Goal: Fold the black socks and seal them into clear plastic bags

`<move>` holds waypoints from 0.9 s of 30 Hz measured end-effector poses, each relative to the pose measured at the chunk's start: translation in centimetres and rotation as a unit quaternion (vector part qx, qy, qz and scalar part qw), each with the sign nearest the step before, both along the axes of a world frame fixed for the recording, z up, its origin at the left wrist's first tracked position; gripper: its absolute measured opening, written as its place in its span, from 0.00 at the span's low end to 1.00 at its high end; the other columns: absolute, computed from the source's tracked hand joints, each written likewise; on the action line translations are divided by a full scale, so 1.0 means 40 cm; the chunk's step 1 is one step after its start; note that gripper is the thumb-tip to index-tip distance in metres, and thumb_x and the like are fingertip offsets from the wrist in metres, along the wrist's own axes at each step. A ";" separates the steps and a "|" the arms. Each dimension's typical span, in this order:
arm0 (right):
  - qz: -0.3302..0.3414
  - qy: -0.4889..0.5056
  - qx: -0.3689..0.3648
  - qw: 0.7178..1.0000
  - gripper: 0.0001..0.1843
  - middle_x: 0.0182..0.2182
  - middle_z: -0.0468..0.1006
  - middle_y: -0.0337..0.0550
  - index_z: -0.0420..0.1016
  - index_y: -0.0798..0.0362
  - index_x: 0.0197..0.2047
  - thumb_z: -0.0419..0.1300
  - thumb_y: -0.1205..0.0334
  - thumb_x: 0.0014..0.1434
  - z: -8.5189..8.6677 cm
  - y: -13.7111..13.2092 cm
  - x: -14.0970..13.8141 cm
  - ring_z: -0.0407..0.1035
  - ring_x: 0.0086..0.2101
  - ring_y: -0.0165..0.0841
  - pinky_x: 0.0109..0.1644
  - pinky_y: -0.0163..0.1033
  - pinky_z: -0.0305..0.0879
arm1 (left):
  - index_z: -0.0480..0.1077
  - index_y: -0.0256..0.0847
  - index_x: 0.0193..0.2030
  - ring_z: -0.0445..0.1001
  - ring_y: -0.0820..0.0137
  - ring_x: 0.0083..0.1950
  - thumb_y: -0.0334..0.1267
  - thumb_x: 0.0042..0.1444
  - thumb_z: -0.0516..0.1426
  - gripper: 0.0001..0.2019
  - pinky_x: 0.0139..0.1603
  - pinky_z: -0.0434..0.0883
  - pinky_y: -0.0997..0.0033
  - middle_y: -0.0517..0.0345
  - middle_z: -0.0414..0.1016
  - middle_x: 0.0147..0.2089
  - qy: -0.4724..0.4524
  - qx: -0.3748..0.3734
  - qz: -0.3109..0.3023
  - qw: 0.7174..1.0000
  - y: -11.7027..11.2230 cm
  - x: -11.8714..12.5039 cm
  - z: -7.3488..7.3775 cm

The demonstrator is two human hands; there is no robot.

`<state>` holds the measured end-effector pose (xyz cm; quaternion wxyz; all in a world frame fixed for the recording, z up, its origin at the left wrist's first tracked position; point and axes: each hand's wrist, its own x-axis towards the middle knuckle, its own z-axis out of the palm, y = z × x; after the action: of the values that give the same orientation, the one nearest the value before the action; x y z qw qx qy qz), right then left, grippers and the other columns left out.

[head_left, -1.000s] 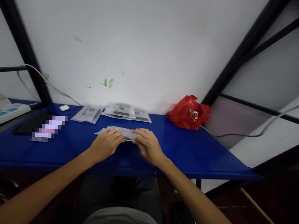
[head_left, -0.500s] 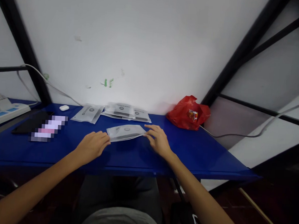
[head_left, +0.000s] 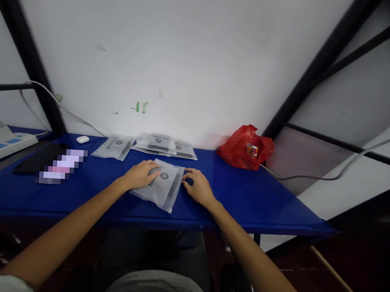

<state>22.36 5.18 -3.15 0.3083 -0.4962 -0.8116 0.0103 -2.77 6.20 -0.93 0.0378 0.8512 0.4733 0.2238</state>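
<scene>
A grey plastic pouch (head_left: 162, 190) with a dark round logo lies flat on the blue table (head_left: 244, 197) in front of me. My left hand (head_left: 141, 174) rests on its upper left part, fingers flat and stretched out. My right hand (head_left: 197, 186) sits on the table at the pouch's right edge, fingers spread and touching that edge. Neither hand grips anything.
More grey pouches lie at the wall: one (head_left: 114, 146) on the left, a small stack (head_left: 163, 145) beside it. A red plastic bag (head_left: 246, 147) sits at the right. A white earbud case (head_left: 82, 139), a dark tablet (head_left: 35, 162) and a power strip (head_left: 3, 142) are at the left.
The pouch was turned over and laid flat, logo side up, nearer to me. My left hand moved onto it; my right hand let go and settled beside its right edge.
</scene>
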 end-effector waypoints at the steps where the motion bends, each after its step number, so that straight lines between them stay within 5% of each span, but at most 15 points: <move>1: 0.005 0.009 -0.002 1.000 0.06 0.49 0.74 0.46 0.75 0.50 0.33 0.60 0.69 0.52 0.000 -0.003 -0.001 0.68 0.48 0.40 0.51 0.52 0.65 | 0.70 0.42 0.51 0.71 0.60 0.50 0.47 0.61 0.48 0.18 0.48 0.68 0.62 0.51 0.73 0.50 -0.004 -0.014 0.006 1.000 0.006 -0.001 -0.005; 7: 0.019 0.047 0.003 0.999 0.07 0.49 0.74 0.48 0.74 0.51 0.37 0.62 0.62 0.52 -0.003 -0.001 -0.013 0.68 0.49 0.39 0.52 0.51 0.64 | 0.71 0.42 0.49 0.72 0.62 0.48 0.48 0.60 0.48 0.18 0.47 0.67 0.64 0.52 0.72 0.48 -0.056 -0.044 0.026 0.997 0.003 -0.004 -0.009; 13: -0.037 0.031 -0.016 0.999 0.22 0.54 0.69 0.56 0.73 0.53 0.47 0.62 0.49 0.52 -0.023 0.014 -0.030 0.65 0.53 0.46 0.53 0.55 0.63 | 0.73 0.41 0.43 0.71 0.68 0.37 0.50 0.58 0.51 0.17 0.38 0.67 0.68 0.55 0.72 0.38 -0.078 -0.021 0.022 0.997 0.003 -0.008 -0.021; 17: -0.041 0.005 -0.026 0.999 0.22 0.55 0.68 0.53 0.74 0.49 0.49 0.63 0.50 0.51 -0.032 0.022 -0.040 0.65 0.53 0.47 0.51 0.53 0.66 | 0.74 0.41 0.40 0.70 0.70 0.34 0.48 0.56 0.53 0.15 0.37 0.66 0.69 0.57 0.71 0.36 -0.100 -0.013 0.015 0.995 0.005 -0.007 -0.027; 24: 0.080 0.016 -0.052 0.995 0.15 0.51 0.74 0.44 0.77 0.45 0.44 0.63 0.59 0.51 0.000 0.026 -0.056 0.70 0.48 0.41 0.48 0.47 0.69 | 0.73 0.40 0.38 0.70 0.70 0.32 0.42 0.57 0.52 0.11 0.36 0.67 0.69 0.57 0.73 0.32 -0.134 -0.020 0.028 0.990 0.033 -0.017 -0.046; 27: 0.135 0.040 -0.071 0.988 0.10 0.48 0.76 0.43 0.78 0.47 0.40 0.60 0.62 0.53 0.026 0.023 -0.062 0.71 0.46 0.39 0.48 0.45 0.69 | 0.70 0.38 0.47 0.72 0.65 0.42 0.43 0.56 0.53 0.16 0.45 0.68 0.64 0.52 0.74 0.41 -0.129 0.009 0.045 0.991 0.048 -0.024 -0.055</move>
<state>19.86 6.12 -2.09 0.3004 -0.4021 -0.8552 0.1291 -3.72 8.11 -3.12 0.0812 0.7934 0.5001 0.3373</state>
